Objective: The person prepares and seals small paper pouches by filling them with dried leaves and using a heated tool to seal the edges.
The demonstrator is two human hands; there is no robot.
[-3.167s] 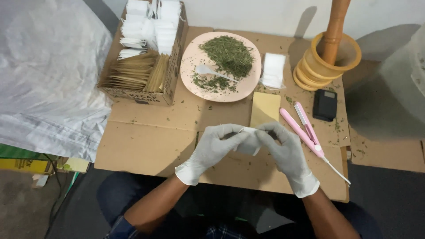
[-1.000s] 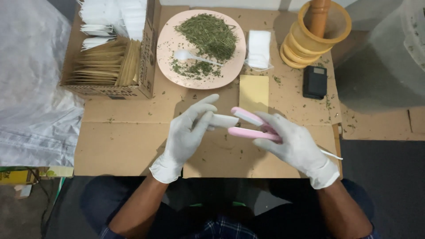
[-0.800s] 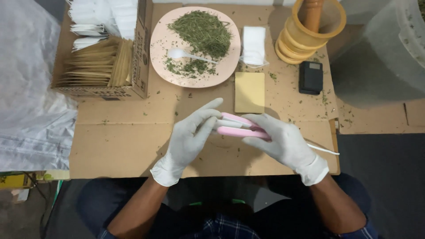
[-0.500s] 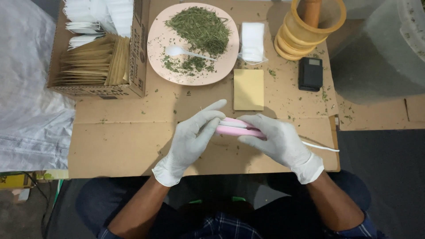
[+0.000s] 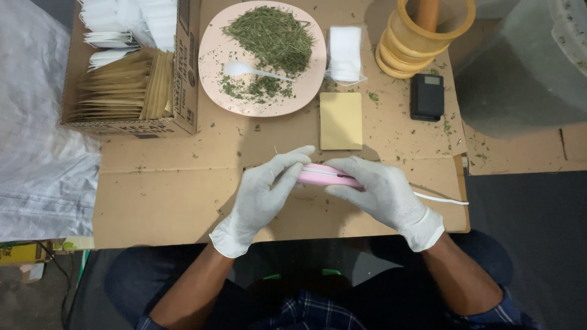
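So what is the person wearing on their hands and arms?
Thin white stretchy gloves cover the left hand and the right hand, each ending in a rolled cuff at the wrist. Above the cuffs the forearms are bare. Dark blue checked sleeves show near the elbows.

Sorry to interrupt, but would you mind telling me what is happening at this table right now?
A person in white gloves holds a pink handheld tool with a white cord between the left hand and right hand, just above a cardboard work surface. Beyond the hands lie a small tan envelope, a pink plate of dried green herbs with a white spoon, a box of envelopes, and a yellow mortar.
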